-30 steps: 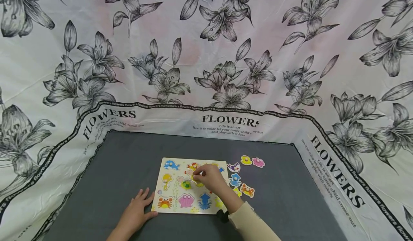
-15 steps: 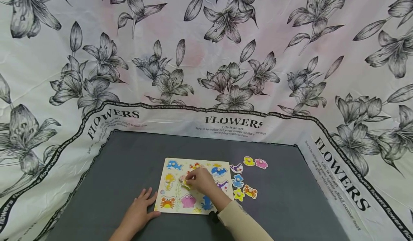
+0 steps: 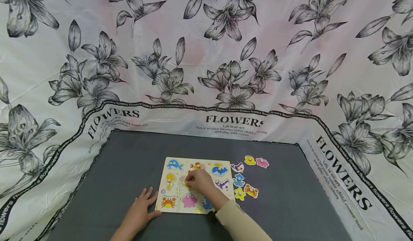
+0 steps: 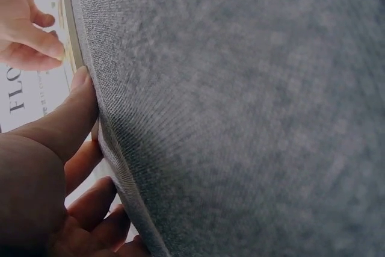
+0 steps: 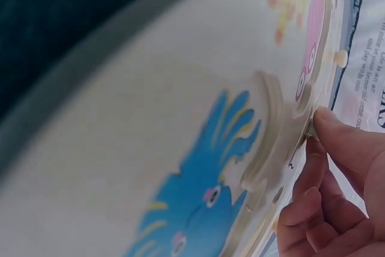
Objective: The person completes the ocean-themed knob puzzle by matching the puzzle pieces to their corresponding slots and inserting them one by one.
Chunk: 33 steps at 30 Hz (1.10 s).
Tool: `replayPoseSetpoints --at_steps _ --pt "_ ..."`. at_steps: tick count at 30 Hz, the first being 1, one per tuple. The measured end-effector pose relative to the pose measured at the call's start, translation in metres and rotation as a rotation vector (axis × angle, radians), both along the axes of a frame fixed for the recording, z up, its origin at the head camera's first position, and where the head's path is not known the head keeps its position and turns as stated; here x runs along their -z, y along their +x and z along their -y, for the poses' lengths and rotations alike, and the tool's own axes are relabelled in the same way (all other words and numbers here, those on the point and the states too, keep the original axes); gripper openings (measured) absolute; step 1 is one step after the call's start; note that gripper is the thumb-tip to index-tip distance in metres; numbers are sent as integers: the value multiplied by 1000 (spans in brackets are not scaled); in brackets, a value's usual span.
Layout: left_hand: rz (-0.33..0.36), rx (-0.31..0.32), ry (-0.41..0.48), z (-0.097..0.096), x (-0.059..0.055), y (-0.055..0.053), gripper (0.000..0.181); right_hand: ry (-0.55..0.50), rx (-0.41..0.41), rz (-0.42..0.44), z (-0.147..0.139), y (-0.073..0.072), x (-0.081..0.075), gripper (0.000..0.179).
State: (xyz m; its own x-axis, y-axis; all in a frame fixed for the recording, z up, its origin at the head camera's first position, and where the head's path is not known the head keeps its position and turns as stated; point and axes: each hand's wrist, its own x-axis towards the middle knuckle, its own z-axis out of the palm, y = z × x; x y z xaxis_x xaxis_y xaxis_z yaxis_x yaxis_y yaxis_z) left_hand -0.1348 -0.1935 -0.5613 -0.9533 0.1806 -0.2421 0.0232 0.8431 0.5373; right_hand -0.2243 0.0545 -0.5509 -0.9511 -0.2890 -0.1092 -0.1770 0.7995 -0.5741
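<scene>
A pale animal puzzle board (image 3: 206, 162) lies on the dark table. My right hand (image 3: 200, 182) is over its middle, thumb and index finger pinching a small knobbed puzzle piece (image 3: 185, 185) that the hand mostly covers. In the right wrist view, the thumb and fingertip of the right hand (image 5: 337, 191) meet close over the board, beyond the recess with the blue octopus picture (image 5: 210, 191). My left hand (image 3: 139, 210) lies at the board's lower left corner with its fingers spread. The left wrist view has the left hand's thumb (image 4: 75, 112) along the edge.
Right of the board lie several loose pieces: a purple whale (image 3: 237, 167), a blue octopus (image 3: 238, 180), a yellow star (image 3: 240, 193), an orange crab (image 3: 251, 190), a yellow piece (image 3: 250, 160) and a pink one (image 3: 262, 162). Flowered cloth (image 3: 232, 90) hangs behind the table (image 3: 135, 155).
My right hand has moved left and slightly toward me, from near the red fish to the board's middle, bringing its piece along. The left hand stays at the board's corner.
</scene>
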Motion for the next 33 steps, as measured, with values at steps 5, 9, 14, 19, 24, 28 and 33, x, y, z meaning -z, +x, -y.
replayPoseSetpoints --at_steps 5,9,14,19,24,28,33 --pt "1 7 -4 -1 0 0 83 2 2 23 -1 1 -4 6" --pt "9 12 -2 -1 -1 -1 83 -20 13 8 -6 1 -8 12" --pt "16 9 -2 -2 -2 -2 83 -44 -6 -57 -16 1 -19 15" --pt "11 4 -3 -2 0 -1 82 -80 -25 -129 -30 3 -34 17" --pt "9 9 -3 -2 2 -1 83 -95 -2 -158 -45 1 -46 18" --pt "6 20 5 -1 1 -2 84 -93 23 -161 -56 -1 -53 18" --pt "10 27 3 0 2 -2 84 -104 58 -181 -74 -4 -60 18"
